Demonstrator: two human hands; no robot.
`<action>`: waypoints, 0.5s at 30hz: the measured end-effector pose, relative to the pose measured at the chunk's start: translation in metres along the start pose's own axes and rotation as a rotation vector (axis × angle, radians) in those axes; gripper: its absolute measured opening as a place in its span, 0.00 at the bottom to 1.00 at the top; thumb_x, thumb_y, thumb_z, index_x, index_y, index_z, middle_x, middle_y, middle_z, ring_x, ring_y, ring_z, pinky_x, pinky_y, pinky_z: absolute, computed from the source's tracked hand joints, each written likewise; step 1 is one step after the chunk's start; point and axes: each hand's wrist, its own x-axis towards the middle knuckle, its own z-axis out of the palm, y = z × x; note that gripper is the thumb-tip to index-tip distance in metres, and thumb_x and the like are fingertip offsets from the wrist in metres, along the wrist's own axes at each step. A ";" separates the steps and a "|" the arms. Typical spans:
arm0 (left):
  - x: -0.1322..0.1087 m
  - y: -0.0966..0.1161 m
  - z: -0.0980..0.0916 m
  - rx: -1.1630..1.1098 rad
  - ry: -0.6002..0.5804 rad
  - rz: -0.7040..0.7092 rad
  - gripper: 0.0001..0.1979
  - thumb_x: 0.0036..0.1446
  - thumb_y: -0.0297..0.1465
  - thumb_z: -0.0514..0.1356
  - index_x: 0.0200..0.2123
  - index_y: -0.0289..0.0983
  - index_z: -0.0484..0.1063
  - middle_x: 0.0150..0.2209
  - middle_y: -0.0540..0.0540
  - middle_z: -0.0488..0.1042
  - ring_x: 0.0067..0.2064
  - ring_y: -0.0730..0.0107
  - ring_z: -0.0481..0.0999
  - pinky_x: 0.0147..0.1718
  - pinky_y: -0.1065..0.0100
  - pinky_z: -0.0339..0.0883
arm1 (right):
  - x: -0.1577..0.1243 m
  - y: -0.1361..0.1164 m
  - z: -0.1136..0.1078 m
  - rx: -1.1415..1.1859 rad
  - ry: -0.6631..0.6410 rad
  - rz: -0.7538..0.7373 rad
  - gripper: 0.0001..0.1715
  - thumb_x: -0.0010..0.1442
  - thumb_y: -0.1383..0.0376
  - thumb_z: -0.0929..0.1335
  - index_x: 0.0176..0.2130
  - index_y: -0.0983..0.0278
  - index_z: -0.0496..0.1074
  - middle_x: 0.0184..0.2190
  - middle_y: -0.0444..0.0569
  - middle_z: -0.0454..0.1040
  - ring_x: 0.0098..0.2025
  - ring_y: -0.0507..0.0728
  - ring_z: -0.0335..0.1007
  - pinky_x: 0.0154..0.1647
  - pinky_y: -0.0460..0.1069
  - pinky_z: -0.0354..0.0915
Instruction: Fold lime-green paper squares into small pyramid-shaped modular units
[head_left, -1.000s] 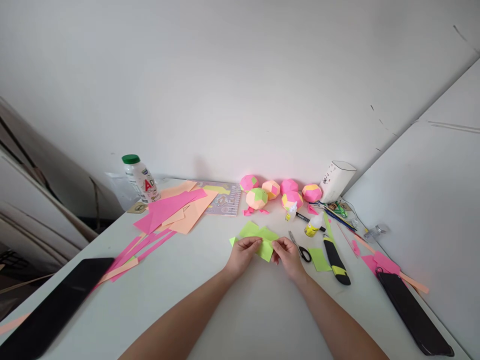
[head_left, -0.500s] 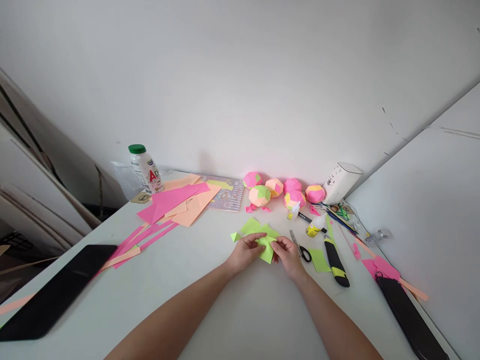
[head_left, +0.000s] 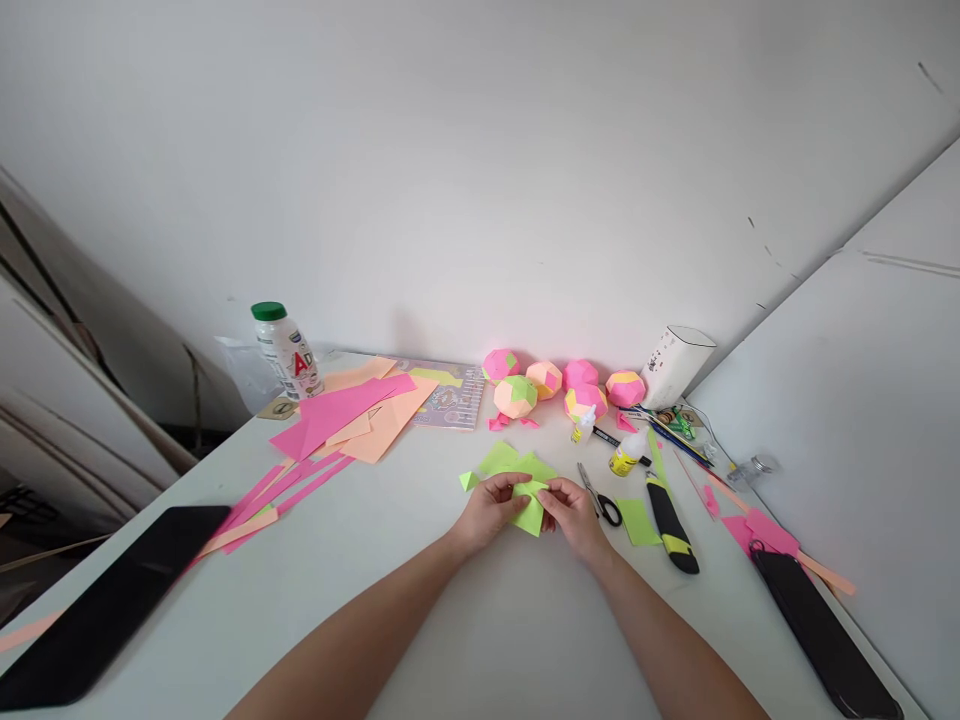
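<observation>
Both my hands grip one piece of bright green paper [head_left: 531,516] above the white table. My left hand [head_left: 489,510] pinches its left side between thumb and fingers. On the right side, the fingertips of my right hand [head_left: 573,512] are closed on it; the fold between the hands is partly hidden. Just behind lie more green paper pieces [head_left: 501,458], and a small folded green paper shape [head_left: 469,481] sits left of them. Scissors [head_left: 602,500] with black handles rest close to my right hand, beside a green paper square [head_left: 637,522].
Several faceted paper balls [head_left: 515,397] line the wall. Two small glue bottles [head_left: 624,458] and a cutter [head_left: 671,525] stand or lie to the right. Pink and orange sheets [head_left: 330,415], a white bottle [head_left: 289,355] and a black slab [head_left: 112,600] are on the left. A phone [head_left: 821,625] lies far right.
The view has shifted slightly. My hands stay on the green paper, and the fingers of my right hand have moved a little inward along it.
</observation>
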 end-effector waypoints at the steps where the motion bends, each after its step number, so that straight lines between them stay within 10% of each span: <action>1: 0.000 0.001 0.000 0.003 0.000 -0.002 0.19 0.41 0.38 0.66 0.38 0.36 0.75 0.27 0.47 0.72 0.31 0.68 0.71 0.30 0.68 0.64 | 0.000 0.001 0.000 0.006 -0.002 -0.001 0.15 0.50 0.53 0.69 0.28 0.62 0.68 0.14 0.40 0.66 0.16 0.52 0.62 0.19 0.48 0.59; 15: -0.001 0.002 -0.001 -0.011 -0.008 -0.052 0.21 0.38 0.36 0.68 0.38 0.36 0.74 0.23 0.52 0.67 0.26 0.75 0.65 0.26 0.71 0.60 | 0.000 0.005 0.000 0.076 -0.043 -0.011 0.14 0.52 0.55 0.69 0.33 0.62 0.67 0.16 0.39 0.66 0.17 0.50 0.62 0.19 0.45 0.58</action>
